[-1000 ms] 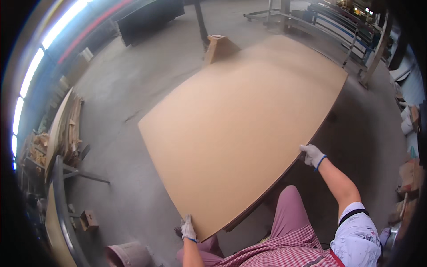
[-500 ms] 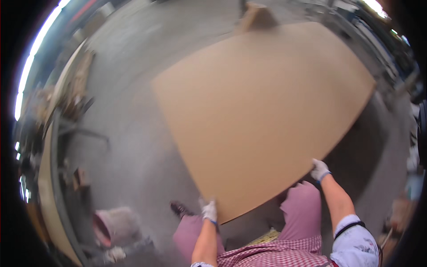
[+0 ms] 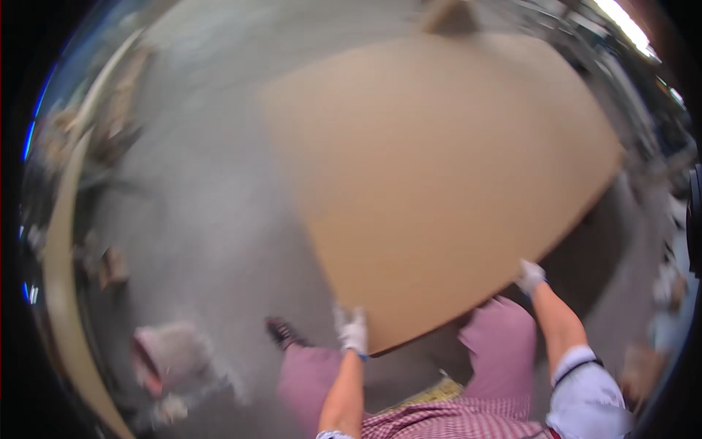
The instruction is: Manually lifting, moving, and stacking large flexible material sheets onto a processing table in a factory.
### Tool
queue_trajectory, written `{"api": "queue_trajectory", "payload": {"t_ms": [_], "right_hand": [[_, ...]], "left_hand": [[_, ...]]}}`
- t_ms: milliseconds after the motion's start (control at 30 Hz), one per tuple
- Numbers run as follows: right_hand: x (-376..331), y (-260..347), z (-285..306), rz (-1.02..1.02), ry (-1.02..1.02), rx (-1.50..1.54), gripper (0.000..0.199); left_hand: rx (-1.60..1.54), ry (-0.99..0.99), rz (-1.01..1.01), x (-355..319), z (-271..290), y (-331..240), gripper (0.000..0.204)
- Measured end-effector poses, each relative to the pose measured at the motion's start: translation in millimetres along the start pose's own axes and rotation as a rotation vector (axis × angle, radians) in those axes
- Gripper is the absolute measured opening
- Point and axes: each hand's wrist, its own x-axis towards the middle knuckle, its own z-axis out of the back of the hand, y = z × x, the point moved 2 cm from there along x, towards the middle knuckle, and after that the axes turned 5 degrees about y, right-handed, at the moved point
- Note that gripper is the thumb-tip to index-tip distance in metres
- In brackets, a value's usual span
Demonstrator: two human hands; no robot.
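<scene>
A large, flat tan board (image 3: 439, 175) stretches out in front of me, blurred toward its far edge. My left hand (image 3: 352, 331), in a white glove, grips it at the near left corner, some fingers up along the side edge. Farther right along the near edge, my right hand (image 3: 529, 276) is closed on the board, also gloved in white. The fingers beneath the board are hidden.
Grey concrete floor (image 3: 212, 219) lies left of the board. A dirty pinkish bucket (image 3: 170, 358) rests on its side at lower left. A small brown block (image 3: 112, 268) is above it, beside a long pale curved-looking edge (image 3: 62, 256). A brown object (image 3: 450, 18) stands beyond the board.
The view has shifted, so the bucket and floor items sit farther left. My left hand and the board's near corner are slightly higher in view; both hands keep hold.
</scene>
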Motion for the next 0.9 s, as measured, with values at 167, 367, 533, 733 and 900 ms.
{"api": "queue_trajectory", "payload": {"t_ms": [167, 367, 533, 733, 900], "right_hand": [[-20, -6, -49, 0.178, -0.279, -0.445, 0.025], [-41, 23, -6, -0.035, -0.342, -0.633, 0.033], [-19, -29, -3, 0.154, -0.419, -0.898, 0.052], [-69, -25, 9, 0.248, 0.173, -0.466, 0.020], [-68, -38, -5, 0.454, 0.192, -0.409, 0.042]], "left_hand": [[-0.230, -0.010, 0.021, 5, 27, 3, 0.065], [-0.144, 0.054, 0.014, 15, -6, 22, 0.070], [-0.344, -0.118, 0.090, -8, 36, -9, 0.056], [-1.397, -0.014, -0.148, -120, 235, -26, 0.057], [-1.275, -0.025, -0.683, -256, 405, -28, 0.083]]}}
